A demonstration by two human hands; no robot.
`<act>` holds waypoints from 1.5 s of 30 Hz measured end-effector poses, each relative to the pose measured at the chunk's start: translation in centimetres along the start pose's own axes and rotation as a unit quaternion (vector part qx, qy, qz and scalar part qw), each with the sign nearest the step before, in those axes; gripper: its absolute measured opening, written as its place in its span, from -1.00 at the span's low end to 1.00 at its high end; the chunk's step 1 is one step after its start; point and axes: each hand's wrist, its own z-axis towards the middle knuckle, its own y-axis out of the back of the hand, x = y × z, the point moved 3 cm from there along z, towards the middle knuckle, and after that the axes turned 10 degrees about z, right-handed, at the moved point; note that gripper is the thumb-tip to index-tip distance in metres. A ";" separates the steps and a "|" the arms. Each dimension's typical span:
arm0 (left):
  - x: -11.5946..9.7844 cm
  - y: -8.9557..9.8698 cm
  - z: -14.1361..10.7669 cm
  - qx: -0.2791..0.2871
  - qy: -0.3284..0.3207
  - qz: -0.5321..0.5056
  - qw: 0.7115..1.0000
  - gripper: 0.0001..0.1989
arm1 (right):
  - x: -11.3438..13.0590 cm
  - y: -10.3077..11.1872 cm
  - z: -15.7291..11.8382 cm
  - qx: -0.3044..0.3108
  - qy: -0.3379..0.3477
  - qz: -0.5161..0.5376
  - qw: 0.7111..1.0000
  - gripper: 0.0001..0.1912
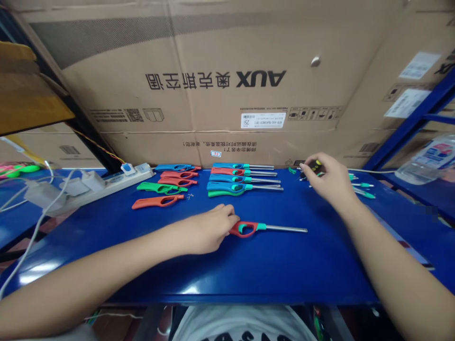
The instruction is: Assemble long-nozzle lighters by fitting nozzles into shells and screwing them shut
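My left hand (213, 228) is closed round the handle of a red lighter (250, 228) with a teal trigger; its metal tube points right above the blue table (277, 270). At the back right, my right hand (325, 175) has its fingers bent round a small black and yellow object (315, 166), partly hidden by the fingers. Beside that hand lie metal tubes with teal ends (364, 193). Several assembled lighters (227, 186) are stacked in a row at the back middle. Left of them lie several handles without tubes (158, 202), in orange, red, green and blue.
A white power strip (103, 189) with plugs and cables runs along the left. Behind the table stands a large cardboard sheet (213, 47). A clear plastic bottle (428, 161) is at the far right, near a blue metal frame (423, 113).
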 end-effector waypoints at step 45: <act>23.3 5.4 0.4 -0.066 0.393 0.102 0.911 -0.90 | -2.2 -4.7 -3.8 0.322 -0.117 -0.179 0.922 -0.59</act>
